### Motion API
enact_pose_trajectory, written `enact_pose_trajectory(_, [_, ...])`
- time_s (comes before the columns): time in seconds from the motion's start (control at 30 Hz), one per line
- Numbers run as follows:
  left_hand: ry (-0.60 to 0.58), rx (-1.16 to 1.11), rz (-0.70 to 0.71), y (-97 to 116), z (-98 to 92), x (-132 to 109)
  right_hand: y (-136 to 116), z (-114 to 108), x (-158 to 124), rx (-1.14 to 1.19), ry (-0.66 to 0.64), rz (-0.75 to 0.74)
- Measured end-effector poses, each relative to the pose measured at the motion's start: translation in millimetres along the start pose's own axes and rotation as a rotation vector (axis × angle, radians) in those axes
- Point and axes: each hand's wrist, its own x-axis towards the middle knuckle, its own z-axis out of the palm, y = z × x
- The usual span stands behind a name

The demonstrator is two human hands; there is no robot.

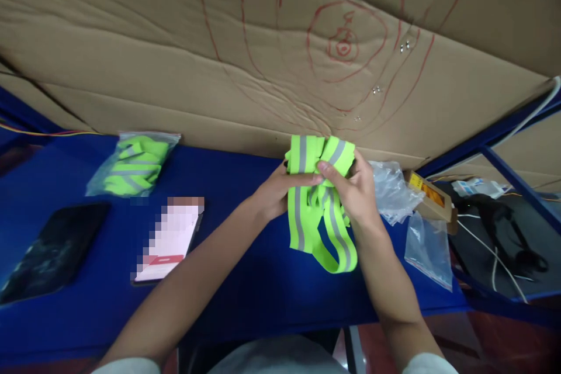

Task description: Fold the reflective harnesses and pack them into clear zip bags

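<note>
Vest (322,204), hi-vis yellow w/ grey strips, bunched over blue table (245,286) | L hand (276,190) clenched on top fold, R hand (357,190) pinching same bundle | left: bagged vest (134,165), dark phone (55,251), 2nd phone (169,239) | right: crumpled poly bags (392,187), zip bag (429,248), small carton (429,190), label unreadable | behind: cardboard sheet (175,70), red marker scrawl.

Both the left hand (274,193) and right hand (357,190) grip a bunched neon reflective strap (318,210).
</note>
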Motion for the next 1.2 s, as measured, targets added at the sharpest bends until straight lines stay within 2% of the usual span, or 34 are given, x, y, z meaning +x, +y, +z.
enact_pose_trajectory(0.1, [-0.041, -0.014, -0.081, -5.0, 8.8, -0.4, 2.3, 5.1, -4.3, -0.007, 0.156, -0.043])
enact_pose_trajectory(0.17, [-0.056, 0.035, -0.093, -4.3, 9.9, -0.5, 5.4, 9.7, -6.5, -0.057, 0.179, -0.105])
enact_pose_trajectory(0.33, [-0.128, -0.030, -0.164, -1.7, 3.0, 0.9, 5.5, 9.2, -8.3, -0.280, 0.146, -0.308])
enact_pose_trajectory(0.47, [-0.224, -0.090, -0.215, -2.9, 3.5, -0.6, -1.0, -8.3, -7.1, -0.366, 0.073, -0.393])
enact_pose_trajectory(0.57, [-0.263, -0.109, -0.201, -0.1, 6.2, -4.9, -4.6, -22.4, -4.0, -0.309, -0.008, -0.425])
enact_pose_trajectory(0.67, [-0.236, -0.147, -0.122, 6.8, 7.7, -9.5, -6.2, -29.7, 1.0, -0.269, -0.106, -0.442])
enact_pose_trajectory(0.77, [-0.163, -0.179, -0.013, 16.3, 7.7, -12.5, -11.3, -31.9, 3.2, -0.333, -0.219, -0.419])
enact_pose_trajectory(0.87, [-0.094, -0.121, 0.064, 26.1, 5.7, -13.9, -22.6, -36.7, 0.3, -0.386, -0.429, -0.399])
enact_pose_trajectory(0.93, [-0.039, -0.068, 0.124, 30.4, 3.4, -15.0, -29.9, -42.4, -2.1, -0.299, -0.548, -0.408])
enact_pose_trajectory(0.97, [-0.015, -0.041, 0.159, 31.3, 2.5, -15.9, -32.1, -45.0, -2.8, -0.223, -0.542, -0.405])
enact_pose_trajectory(1.03, [-0.003, 0.037, 0.218, 30.0, 2.2, -18.2, -31.8, -47.3, -2.5, -0.090, -0.407, -0.360])
enact_pose_trajectory(1.1, [-0.058, 0.155, 0.278, 25.2, 5.2, -20.9, -25.3, -43.8, -0.4, -0.063, -0.302, -0.257])
enact_pose_trajectory(1.2, [-0.155, 0.338, 0.450, 16.1, 13.5, -23.0, -10.0, -31.0, 3.8, -0.088, -0.375, -0.088])
